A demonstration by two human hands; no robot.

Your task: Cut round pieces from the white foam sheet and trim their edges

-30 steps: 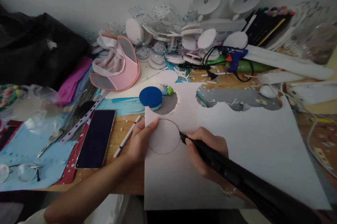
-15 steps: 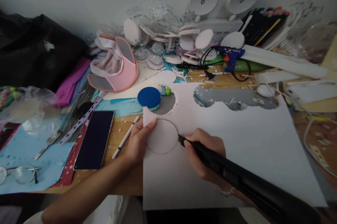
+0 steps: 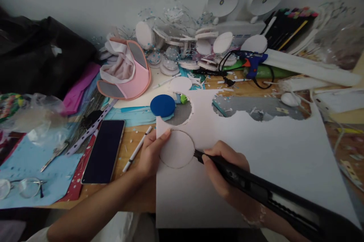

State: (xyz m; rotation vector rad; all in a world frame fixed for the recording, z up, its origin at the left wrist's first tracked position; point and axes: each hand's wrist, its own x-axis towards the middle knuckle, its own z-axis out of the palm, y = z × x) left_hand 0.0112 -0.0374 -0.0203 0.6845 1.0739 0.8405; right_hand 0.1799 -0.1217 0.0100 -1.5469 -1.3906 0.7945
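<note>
Black cutter [image 3: 256, 187] has slid a touch down the circle's [image 3: 178, 150] right edge, handle swung round. Right hand's [image 3: 236, 156] fingers grip it; left hand's [image 3: 150, 153] pinch the white board's [image 3: 256, 147] left edge on the desk [image 3: 131, 138]. Rounded bites above look done; circle's still in, can't tell how deep it's cut.

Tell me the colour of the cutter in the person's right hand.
The cutter is black; it shows best in the head view.
</note>
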